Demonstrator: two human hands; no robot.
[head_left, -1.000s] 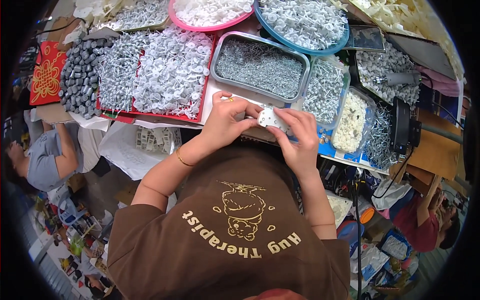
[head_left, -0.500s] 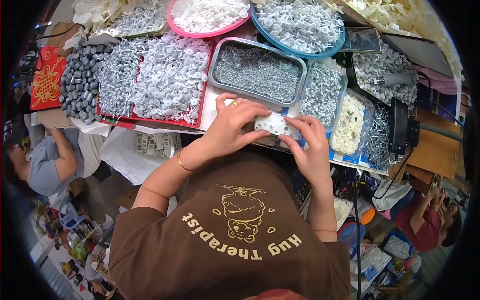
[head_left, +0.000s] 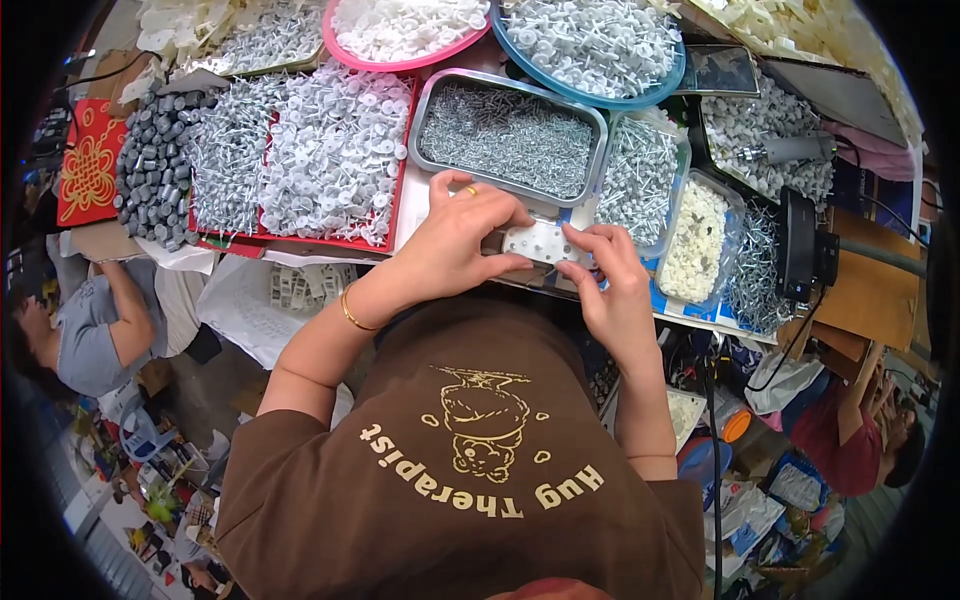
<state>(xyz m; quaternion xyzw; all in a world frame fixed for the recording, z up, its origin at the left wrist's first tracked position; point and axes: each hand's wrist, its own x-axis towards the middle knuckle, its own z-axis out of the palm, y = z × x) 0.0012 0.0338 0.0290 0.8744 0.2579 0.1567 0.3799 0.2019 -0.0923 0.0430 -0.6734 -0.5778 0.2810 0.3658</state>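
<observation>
Close, wide head-worn fisheye view, steeply downward over brown shirt [head_left: 400, 520] and worktable [head_left: 415, 197].

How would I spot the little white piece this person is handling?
Start at the big brown shirt and look up to the left hand and right hand. Between them is the white piece. Unlike the heaped parts beyond, it is held singly, its face dotted with greyish spots.

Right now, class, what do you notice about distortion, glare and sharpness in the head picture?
Head view: black, curved borders close in at the sides, as through a wide fisheye lens; head view: the metal tray's rim shines; head view: the white block between left hand and right hand is too small for fine detail.
</observation>
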